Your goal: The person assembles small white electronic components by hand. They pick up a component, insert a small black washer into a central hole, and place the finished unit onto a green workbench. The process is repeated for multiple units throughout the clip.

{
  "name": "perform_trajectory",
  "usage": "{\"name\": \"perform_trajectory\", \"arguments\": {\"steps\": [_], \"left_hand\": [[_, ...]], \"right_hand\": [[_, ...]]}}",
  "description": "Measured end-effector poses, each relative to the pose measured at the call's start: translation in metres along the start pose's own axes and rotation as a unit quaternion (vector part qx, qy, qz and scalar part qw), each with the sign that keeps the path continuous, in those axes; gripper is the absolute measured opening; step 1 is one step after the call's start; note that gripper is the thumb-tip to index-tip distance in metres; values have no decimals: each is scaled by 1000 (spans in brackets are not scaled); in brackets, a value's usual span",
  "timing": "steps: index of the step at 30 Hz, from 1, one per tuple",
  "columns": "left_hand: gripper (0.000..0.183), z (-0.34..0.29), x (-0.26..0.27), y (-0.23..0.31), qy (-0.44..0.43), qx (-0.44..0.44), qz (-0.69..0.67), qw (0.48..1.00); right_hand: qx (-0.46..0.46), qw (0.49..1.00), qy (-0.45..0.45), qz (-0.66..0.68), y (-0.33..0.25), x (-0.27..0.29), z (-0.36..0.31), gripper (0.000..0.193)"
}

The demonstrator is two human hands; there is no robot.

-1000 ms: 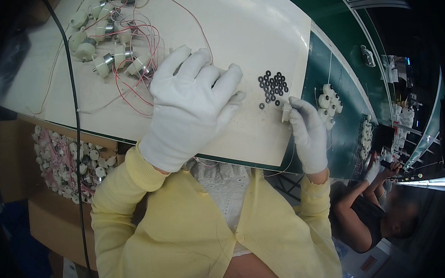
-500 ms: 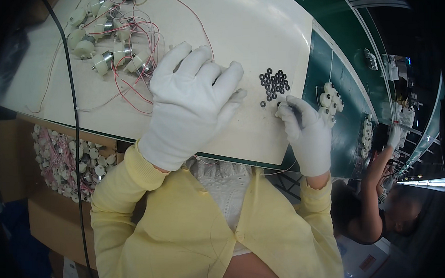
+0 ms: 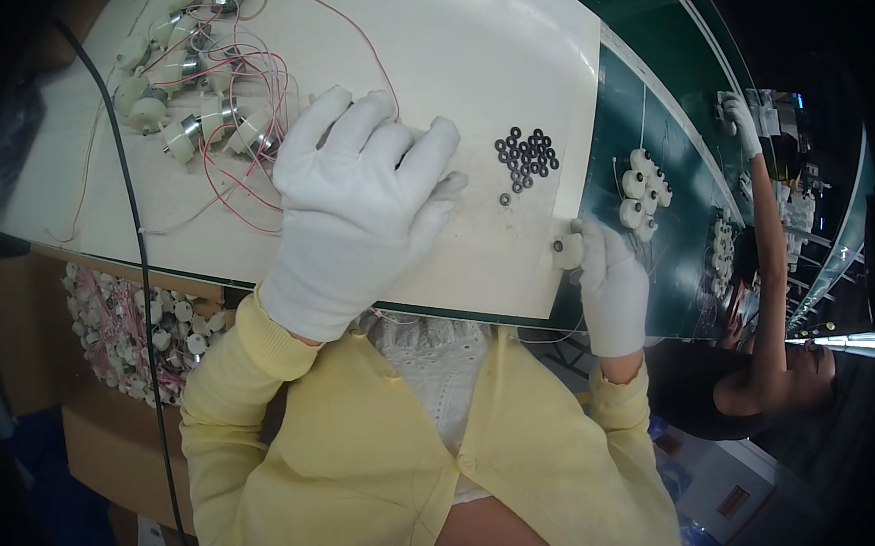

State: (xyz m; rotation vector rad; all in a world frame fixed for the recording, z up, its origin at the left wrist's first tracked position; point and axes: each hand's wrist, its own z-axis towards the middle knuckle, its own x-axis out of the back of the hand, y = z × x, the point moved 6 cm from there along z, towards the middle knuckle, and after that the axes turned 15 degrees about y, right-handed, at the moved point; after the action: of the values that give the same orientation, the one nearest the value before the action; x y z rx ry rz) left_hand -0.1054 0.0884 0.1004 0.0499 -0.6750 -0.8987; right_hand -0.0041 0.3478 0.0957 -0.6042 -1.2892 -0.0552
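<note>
My left hand (image 3: 356,194), in a white glove, lies palm down over the white table with its fingers apart and slightly bent. Nothing shows in its fingers; a red wire runs to just beyond its fingertips. At the table's right edge my right hand (image 3: 611,285), also gloved, pinches a small round white motor (image 3: 565,253) with a dark centre. Beyond that hand lies a loose cluster of small black rings (image 3: 526,157), with a single ring (image 3: 505,200) nearer to me. Several white motors with black centres (image 3: 633,184) sit together on the green surface to the right.
White-and-silver motors (image 3: 186,138) with tangled red and white wires cover the table's far left. A black cable (image 3: 134,198) hangs down past the left side. Below it stands a cardboard box (image 3: 123,438) of wired parts. At right, a co-worker's arm (image 3: 768,229) reaches forward.
My right hand has moved from beside the black rings toward me, and the white motor in it now shows. My left hand keeps its pose. The co-worker's arm has stretched farther forward.
</note>
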Motion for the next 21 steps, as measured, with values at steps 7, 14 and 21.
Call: {"name": "perform_trajectory", "arguments": {"steps": [7,14,21], "left_hand": [[40,3,-1,2,-74,0,15,997],[42,6,0,7,-71,-28,37,996],[54,5,-2,6,-101,-17,35,994]], "right_hand": [[-62,997,35,-37,32,19,-17,25],[185,978,92,-39,-16,18,-15,54],[-95,990,96,47,28,52,3,41]]}}
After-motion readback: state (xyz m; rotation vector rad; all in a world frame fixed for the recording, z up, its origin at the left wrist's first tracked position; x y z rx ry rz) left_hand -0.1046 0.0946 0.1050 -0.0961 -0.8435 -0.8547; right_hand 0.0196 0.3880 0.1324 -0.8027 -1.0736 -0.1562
